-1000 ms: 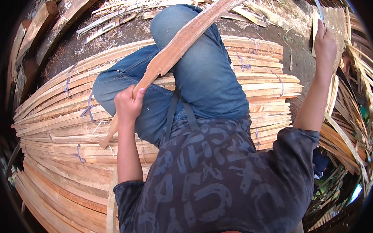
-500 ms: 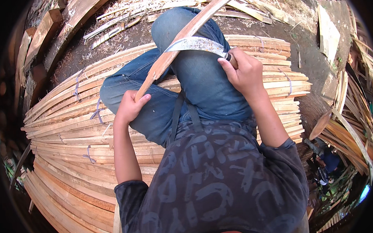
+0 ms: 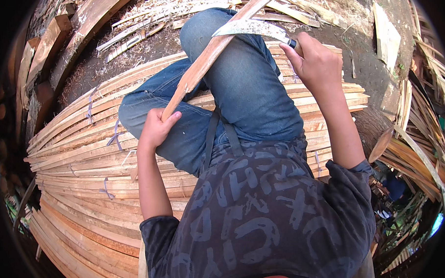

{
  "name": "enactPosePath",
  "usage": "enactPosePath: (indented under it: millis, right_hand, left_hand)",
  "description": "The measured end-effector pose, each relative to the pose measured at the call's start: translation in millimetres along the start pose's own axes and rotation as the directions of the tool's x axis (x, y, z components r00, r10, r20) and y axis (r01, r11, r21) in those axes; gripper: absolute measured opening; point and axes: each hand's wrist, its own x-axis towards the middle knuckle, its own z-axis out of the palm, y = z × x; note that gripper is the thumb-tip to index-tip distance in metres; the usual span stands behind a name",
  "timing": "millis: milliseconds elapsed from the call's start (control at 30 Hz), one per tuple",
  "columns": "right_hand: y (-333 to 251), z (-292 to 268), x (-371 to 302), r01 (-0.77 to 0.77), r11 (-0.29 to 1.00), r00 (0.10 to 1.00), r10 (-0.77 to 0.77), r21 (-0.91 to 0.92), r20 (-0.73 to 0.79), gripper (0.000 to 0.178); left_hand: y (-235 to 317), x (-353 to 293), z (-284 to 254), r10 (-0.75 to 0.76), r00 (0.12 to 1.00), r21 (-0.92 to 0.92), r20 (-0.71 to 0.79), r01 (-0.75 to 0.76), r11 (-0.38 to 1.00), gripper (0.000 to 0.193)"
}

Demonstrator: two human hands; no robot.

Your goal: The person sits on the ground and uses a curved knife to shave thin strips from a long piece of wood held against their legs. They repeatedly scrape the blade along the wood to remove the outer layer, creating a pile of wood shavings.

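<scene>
Wooden strip, near end gripped in closed left hand; curved knife, handle wrapped in curled right hand. Keep edge shallow, strokes even, clear of knee.

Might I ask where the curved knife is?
The curved knife is in the right hand at the head view's upper centre, crossing the wooden strip.
</scene>
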Motion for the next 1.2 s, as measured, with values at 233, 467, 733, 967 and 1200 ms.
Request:
enactPosePath:
  millis: [233,467,733,967,1200]
  right_hand:
    - [18,-1,12,0.037,0.995,0.997,-0.042,-0.088,-0.065,0.043]
    - [22,-4,15,0.014,0.989,0.999,-0.022,-0.149,-0.05,0.04]
    - [-19,-1,-7,-0.118,0.956,0.986,0.081,0.267,0.145,0.032]
    - [-58,-4,-20,-0.007,0.92,0.969,-0.091,0.392,0.231,0.028]
    - [-39,4,-8,0.129,0.969,0.958,-0.177,0.211,0.227,0.033]
  left_hand:
    - [3,1,2,0.015,1.0,-0.004,-0.023,-0.015,1.0,0.048]
    - [-1,4,2,0.006,1.0,-0.013,-0.016,-0.006,1.0,0.053]
    - [-2,6,3,-0.01,1.0,0.009,-0.017,0.01,1.0,0.054]
    - [4,3,3,0.003,1.0,0.013,-0.026,-0.003,1.0,0.049]
    - [6,4,3,0.004,1.0,0.029,-0.018,-0.004,1.0,0.048]
